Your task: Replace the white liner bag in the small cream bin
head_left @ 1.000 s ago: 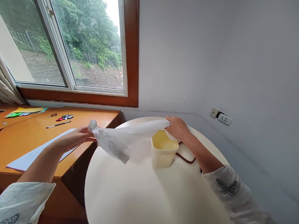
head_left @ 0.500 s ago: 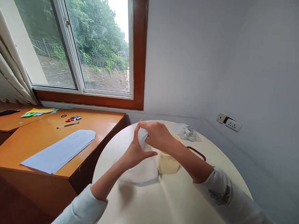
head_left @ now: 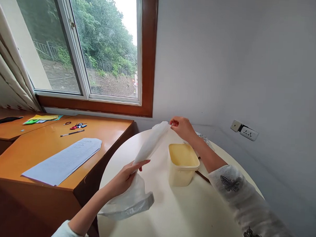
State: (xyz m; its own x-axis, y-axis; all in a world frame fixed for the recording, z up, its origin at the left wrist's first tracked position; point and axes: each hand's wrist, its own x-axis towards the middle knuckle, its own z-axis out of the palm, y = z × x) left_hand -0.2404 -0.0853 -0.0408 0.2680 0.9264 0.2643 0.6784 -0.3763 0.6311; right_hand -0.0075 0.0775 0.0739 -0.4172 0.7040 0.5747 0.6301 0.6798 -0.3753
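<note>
A translucent white plastic bag (head_left: 149, 143) is stretched slantwise over the left part of the round table. My left hand (head_left: 124, 178) is closed around its gathered middle, and the wider lower end (head_left: 129, 204) spreads out below the fist. Up at the far end, my right hand (head_left: 183, 128) pinches the bag's top edge between thumb and fingertips. To the right of the bag, apart from it, stands a pale yellow open-topped plastic container (head_left: 182, 176), under my right forearm.
The round cream table (head_left: 190, 221) bears these things. Crumpled clear plastic (head_left: 205, 138) and a brown handle-like strip (head_left: 203, 176) lie partly hidden behind my right arm. On the wooden desk (head_left: 115, 130) are papers (head_left: 64, 160), a pen (head_left: 72, 133) and keys (head_left: 79, 125).
The bag has gone from bunched between both hands to drawn out lengthwise. My left hand moved down and left, my right hand up and right. The container now shows fully.
</note>
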